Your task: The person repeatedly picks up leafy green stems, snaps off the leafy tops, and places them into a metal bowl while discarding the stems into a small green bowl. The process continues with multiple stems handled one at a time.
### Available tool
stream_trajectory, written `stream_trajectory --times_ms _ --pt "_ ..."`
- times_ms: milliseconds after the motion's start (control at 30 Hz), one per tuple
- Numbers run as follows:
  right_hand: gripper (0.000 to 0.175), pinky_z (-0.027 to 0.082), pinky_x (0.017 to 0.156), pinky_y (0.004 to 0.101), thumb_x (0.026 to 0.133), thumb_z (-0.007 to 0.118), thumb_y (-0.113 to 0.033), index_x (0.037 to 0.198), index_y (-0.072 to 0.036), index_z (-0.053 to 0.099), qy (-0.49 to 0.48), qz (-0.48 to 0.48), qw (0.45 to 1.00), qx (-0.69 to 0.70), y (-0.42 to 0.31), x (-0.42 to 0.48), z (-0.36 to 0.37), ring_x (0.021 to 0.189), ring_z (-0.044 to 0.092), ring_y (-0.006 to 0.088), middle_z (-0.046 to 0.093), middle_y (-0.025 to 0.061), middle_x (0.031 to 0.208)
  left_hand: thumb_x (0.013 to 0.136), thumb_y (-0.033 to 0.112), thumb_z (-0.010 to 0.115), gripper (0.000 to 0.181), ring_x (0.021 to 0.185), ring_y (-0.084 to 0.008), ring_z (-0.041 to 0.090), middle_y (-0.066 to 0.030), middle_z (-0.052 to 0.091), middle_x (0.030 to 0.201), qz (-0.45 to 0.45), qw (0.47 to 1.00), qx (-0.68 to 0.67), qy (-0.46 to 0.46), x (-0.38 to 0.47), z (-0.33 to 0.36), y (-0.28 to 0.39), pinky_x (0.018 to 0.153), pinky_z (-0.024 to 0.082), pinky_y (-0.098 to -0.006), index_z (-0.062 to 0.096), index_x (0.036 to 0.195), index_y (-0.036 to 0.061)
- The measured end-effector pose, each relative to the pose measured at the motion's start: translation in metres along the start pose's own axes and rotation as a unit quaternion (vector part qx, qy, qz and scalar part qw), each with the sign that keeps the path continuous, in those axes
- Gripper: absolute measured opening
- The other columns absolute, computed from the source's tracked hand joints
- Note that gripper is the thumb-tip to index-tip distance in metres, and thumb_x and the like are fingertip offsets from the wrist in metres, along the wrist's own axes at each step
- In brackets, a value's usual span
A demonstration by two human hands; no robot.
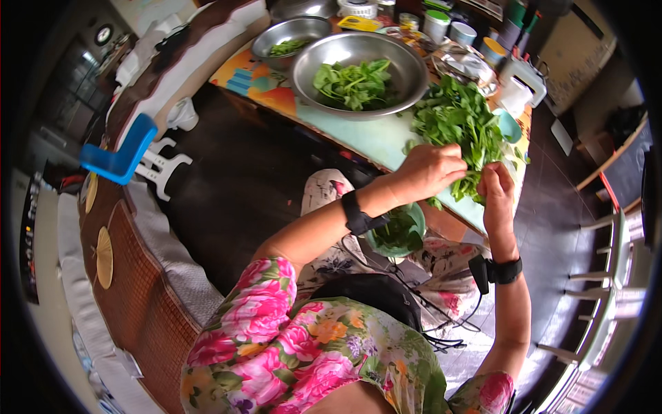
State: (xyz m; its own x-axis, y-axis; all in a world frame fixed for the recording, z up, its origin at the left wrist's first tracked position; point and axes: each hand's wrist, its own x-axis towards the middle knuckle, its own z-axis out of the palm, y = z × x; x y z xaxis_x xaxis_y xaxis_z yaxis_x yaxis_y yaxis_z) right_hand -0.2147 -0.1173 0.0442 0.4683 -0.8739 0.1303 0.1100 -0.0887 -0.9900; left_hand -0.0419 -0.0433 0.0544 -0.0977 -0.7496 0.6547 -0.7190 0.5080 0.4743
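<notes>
My left hand (432, 172) is at the table's front edge, fingers closed on part of the leafy greens. Close to its right, my right hand (497, 192) pinches stems of the same greens. A large pile of leafy greens (455, 116) lies on the table just beyond both hands. To its left, a wide stainless steel bowl (414, 77) holds picked green leaves (354, 83). Below the table edge, between my knees, a green bin (420, 227) contains dark green leaves. What exactly sits between my fingertips is partly hidden.
A smaller metal bowl (320, 28) with cut greens stands behind at the left. Jars, a foil-like wrapping (468, 67) and a teal bowl (509, 126) surround the pile. A blue plastic seat (121, 152) is at the left, and cables hang over my lap.
</notes>
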Motion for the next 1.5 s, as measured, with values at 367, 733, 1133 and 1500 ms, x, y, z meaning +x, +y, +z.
stream_trajectory --times_ms 367,733,1133,1500 --pt "0.019 0.036 0.048 0.0216 0.090 0.051 -0.019 0.094 -0.001 0.058 0.038 0.030 0.999 -0.025 0.070 0.008 0.001 0.054 0.045 0.0074 0.052 -0.0002 0.063 0.086 0.010 0.057 0.012 0.061 -0.0050 0.049 0.0003 0.056 0.075 -0.159 0.960 -0.230 0.007 -0.013 -0.026 -0.024 0.057 0.042 -0.0189 0.062 0.089 -0.0006" --pt "0.026 0.047 0.075 0.0276 0.089 0.055 -0.023 0.102 -0.001 0.061 -0.161 -0.032 0.976 -0.145 0.108 -0.017 0.019 0.083 0.058 0.0141 0.064 0.0092 0.090 0.091 0.015 0.050 0.016 0.064 -0.0041 0.049 0.0005 0.058 0.077 -0.258 0.873 -0.411 -0.057 -0.019 -0.023 -0.041 0.059 0.039 -0.0179 0.058 0.098 0.0025" --pt "0.023 0.036 0.057 0.0177 0.088 0.057 -0.025 0.088 -0.003 0.061 -0.152 0.102 0.978 0.100 0.032 -0.019 0.031 0.062 0.043 0.0038 0.052 -0.0051 0.069 0.091 0.014 0.050 0.014 0.067 -0.0061 0.050 -0.0004 0.060 0.079 -0.251 0.860 -0.435 -0.090 -0.017 0.000 -0.028 0.063 0.041 -0.0196 0.057 0.095 0.0031" --pt "0.014 0.033 0.050 0.0183 0.086 0.056 -0.021 0.079 -0.009 0.055 -0.080 0.081 0.983 0.143 0.034 -0.021 0.037 0.054 0.041 0.0037 0.050 -0.0055 0.066 0.090 0.012 0.051 0.012 0.070 -0.0073 0.051 -0.0001 0.057 0.080 -0.190 0.903 -0.385 -0.030 -0.022 0.010 -0.011 0.067 0.044 -0.0210 0.057 0.094 0.0021"
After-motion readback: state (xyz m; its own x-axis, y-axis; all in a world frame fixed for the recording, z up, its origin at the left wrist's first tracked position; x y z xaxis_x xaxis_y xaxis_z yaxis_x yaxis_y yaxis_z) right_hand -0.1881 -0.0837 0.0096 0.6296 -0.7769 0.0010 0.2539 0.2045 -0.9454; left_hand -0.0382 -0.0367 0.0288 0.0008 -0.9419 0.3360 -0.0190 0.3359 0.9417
